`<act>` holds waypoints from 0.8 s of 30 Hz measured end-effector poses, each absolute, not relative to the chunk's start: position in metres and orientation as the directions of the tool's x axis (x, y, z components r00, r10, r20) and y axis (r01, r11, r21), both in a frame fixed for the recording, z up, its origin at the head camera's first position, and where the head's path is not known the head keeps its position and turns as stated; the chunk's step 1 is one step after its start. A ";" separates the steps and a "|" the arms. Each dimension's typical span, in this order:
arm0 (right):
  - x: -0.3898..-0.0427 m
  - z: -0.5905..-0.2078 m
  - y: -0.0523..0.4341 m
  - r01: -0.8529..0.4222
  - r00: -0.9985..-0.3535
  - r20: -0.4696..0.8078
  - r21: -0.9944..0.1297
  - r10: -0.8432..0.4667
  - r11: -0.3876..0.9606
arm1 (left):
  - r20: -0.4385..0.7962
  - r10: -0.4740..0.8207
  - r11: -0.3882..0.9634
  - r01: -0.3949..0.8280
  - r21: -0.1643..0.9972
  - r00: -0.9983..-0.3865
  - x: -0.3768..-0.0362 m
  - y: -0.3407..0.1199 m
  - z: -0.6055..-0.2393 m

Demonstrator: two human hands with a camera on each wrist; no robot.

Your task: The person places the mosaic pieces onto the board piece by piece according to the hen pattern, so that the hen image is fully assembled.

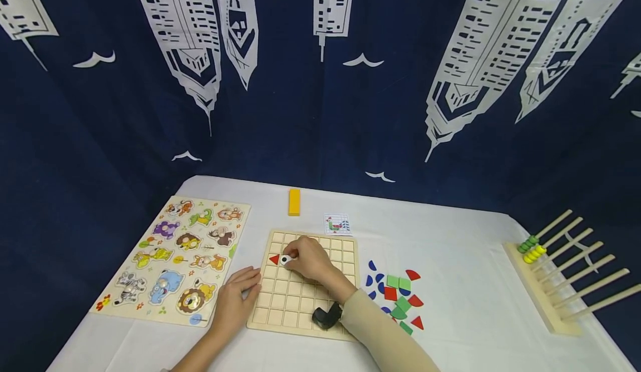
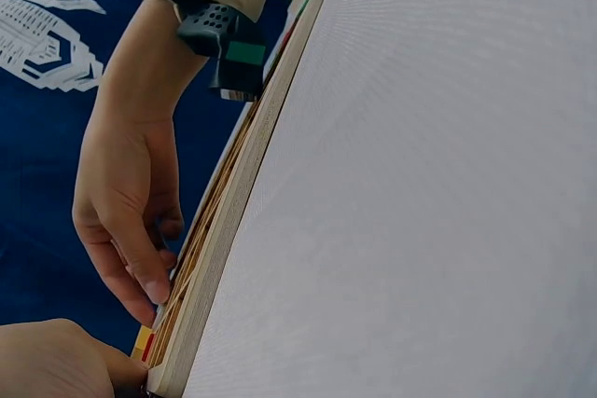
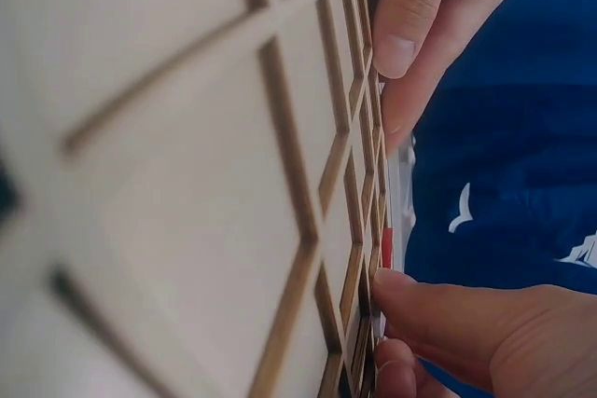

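My right hand (image 1: 309, 258) is over the upper left of a wooden grid board (image 1: 280, 301), pinching a small white piece with a black dot (image 1: 285, 259) between thumb and fingers. Just left of that piece, a red triangle (image 1: 274, 259) lies in a square of the grid. My left hand (image 1: 237, 298) rests with extended fingers at the board's left edge. In the left wrist view the right hand (image 2: 131, 184) reaches down to the board from above, while only part of the left hand (image 2: 56, 361) shows at the lower left corner.
Right of the board lie loose blue, green and red pieces (image 1: 390, 293). A printed pattern card (image 1: 338, 224) and a yellow block (image 1: 294, 202) are behind it. An animal puzzle (image 1: 170, 266) fills the left side; a pegged bead stand (image 1: 543, 288) stands at the far right.
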State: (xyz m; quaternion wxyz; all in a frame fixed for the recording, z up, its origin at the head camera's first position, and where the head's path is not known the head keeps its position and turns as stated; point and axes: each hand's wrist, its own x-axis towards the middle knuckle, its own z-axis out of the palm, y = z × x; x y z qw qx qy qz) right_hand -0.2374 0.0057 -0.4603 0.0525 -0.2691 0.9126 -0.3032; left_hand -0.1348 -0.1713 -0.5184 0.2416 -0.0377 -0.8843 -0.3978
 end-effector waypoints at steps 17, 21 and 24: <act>-0.206 -0.441 0.111 -0.353 -0.922 0.115 -0.636 -0.369 0.686 | 0.474 -0.146 0.693 0.252 0.675 -0.868 -0.135 -0.168 -0.518; -0.199 -0.443 0.163 -0.193 -0.978 0.064 -0.659 -0.201 0.727 | 0.471 -0.151 0.697 0.244 0.674 -0.869 -0.134 -0.169 -0.517; -0.196 -0.446 0.202 -0.089 -0.995 0.023 -0.660 -0.098 0.746 | 0.460 -0.148 0.698 0.237 0.676 -0.876 -0.133 -0.169 -0.516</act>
